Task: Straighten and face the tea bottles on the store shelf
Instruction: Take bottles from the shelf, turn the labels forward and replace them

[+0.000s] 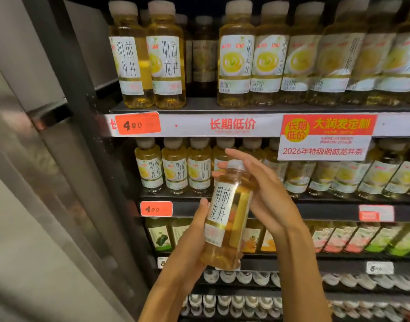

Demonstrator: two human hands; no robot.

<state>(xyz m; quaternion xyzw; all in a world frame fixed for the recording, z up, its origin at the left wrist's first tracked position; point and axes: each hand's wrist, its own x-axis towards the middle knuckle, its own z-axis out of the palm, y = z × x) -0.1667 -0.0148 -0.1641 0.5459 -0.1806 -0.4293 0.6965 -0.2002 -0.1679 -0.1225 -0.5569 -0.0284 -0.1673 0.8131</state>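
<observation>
One tea bottle is held between two hands, left hand and right hand, while two orange price tags and one red-and-white promotional sign are counted on the shelf edges.

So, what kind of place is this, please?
Most likely a supermarket drinks aisle. Black metal shelves carry rows of clear plastic bottles of yellow tea, orange price stickers sit on the shelf edges, and a red and white promotion sign hangs there. Both hands hold one white-capped tea bottle.
</observation>
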